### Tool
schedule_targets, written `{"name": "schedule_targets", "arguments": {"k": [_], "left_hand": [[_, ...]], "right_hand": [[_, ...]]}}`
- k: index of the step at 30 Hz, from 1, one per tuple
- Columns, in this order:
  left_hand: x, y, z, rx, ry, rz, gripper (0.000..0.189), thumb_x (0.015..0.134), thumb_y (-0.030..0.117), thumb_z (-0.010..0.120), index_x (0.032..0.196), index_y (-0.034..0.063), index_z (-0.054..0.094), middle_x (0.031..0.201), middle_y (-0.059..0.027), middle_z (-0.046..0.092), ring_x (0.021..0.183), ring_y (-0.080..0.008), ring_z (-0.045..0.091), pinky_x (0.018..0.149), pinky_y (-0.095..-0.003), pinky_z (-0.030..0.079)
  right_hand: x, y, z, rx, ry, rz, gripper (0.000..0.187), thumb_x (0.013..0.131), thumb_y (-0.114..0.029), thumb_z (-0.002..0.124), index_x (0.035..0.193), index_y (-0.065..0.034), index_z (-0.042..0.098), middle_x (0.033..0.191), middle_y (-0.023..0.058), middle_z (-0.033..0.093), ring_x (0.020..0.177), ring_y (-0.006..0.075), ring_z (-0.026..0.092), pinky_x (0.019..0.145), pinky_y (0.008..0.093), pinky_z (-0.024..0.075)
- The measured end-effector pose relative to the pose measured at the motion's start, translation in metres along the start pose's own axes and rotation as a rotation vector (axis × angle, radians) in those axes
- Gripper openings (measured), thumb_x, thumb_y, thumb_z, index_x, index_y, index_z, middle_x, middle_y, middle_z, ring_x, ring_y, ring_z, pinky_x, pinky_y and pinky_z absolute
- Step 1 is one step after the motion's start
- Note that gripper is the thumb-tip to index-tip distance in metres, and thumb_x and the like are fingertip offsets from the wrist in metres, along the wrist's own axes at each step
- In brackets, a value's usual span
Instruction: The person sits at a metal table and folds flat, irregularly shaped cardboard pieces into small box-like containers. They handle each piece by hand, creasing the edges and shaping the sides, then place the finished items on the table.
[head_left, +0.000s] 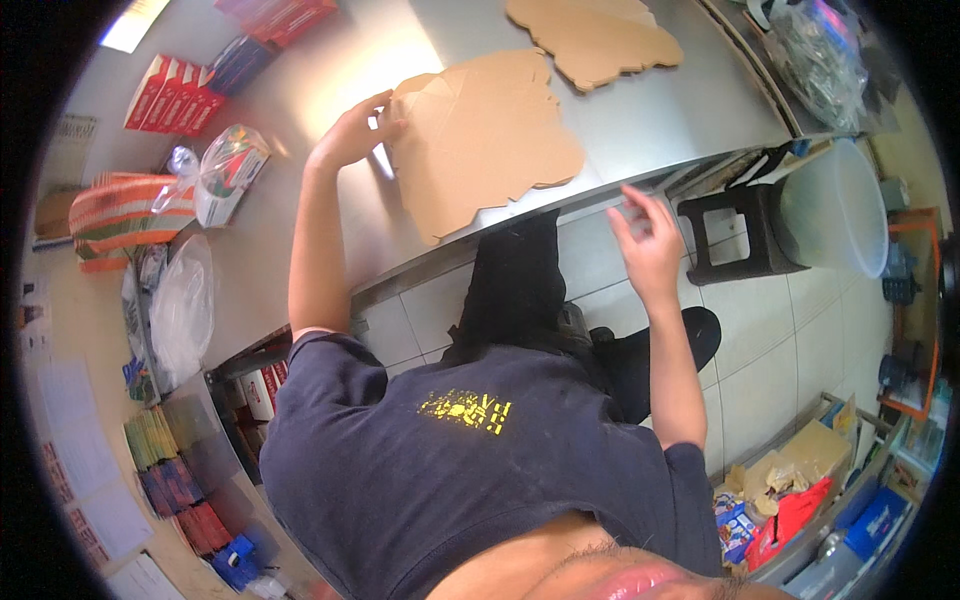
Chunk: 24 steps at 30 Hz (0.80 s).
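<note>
On the stainless steel table (480, 22) lies a flat brown cardboard sheet (487, 142) with wavy, cut-out edges. Its near edge reaches the table's front edge. My left hand (364, 131) holds the sheet's left edge between thumb and fingers, and a shadow falls beside that edge. My right hand (649, 240) hangs in the air just off the table's front edge, to the right of the sheet. Its fingers are apart, slightly blurred, with nothing in them. Farther back on the table rests a second stack of similarly shaped cardboard (600, 37).
Red boxes (169, 97) and a bagged item (229, 176) line the table's left side. A clear plastic bag (817, 67) sits at the far right. Right of me stand a dark plastic stool (739, 232) and a translucent bin (836, 210). Cluttered shelving (795, 480) is at lower right.
</note>
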<state>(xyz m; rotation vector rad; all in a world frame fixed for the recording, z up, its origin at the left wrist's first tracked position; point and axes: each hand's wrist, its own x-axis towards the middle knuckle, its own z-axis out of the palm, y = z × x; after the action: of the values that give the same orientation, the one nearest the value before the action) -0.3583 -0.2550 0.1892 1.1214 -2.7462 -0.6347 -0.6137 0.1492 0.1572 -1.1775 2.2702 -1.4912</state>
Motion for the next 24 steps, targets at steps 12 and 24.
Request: {"name": "schedule_targets", "arguments": {"k": [12,24], "left_hand": [[-0.016,0.053,-0.012,-0.427,-0.139,-0.024,0.057,0.085,0.018,0.085,0.135,-0.0014,0.067,0.115,-0.0116,0.073,0.095,-0.0185,0.07,0.085,-0.0342,0.057],[-0.065,0.128,-0.004,-0.856,-0.184,0.099,0.039,0.095,0.026,0.08,0.122,0.002,0.062,0.098,-0.0046,0.074,0.089,-0.0092,0.069,0.081,-0.0279,0.058]], "right_hand": [[0.068,-0.006,0.025,0.009,-0.283,0.259,0.058,0.075,-0.029,0.091,0.117,0.0003,0.065,0.105,0.0152,0.074,0.097,0.0231,0.072,0.091,0.0354,0.0554],[0.01,0.0,-0.026,0.699,-0.44,0.454,0.043,0.099,-0.018,0.075,0.134,0.0044,0.062,0.121,0.0111,0.073,0.105,0.0143,0.07,0.094,0.0301,0.0541]]}}
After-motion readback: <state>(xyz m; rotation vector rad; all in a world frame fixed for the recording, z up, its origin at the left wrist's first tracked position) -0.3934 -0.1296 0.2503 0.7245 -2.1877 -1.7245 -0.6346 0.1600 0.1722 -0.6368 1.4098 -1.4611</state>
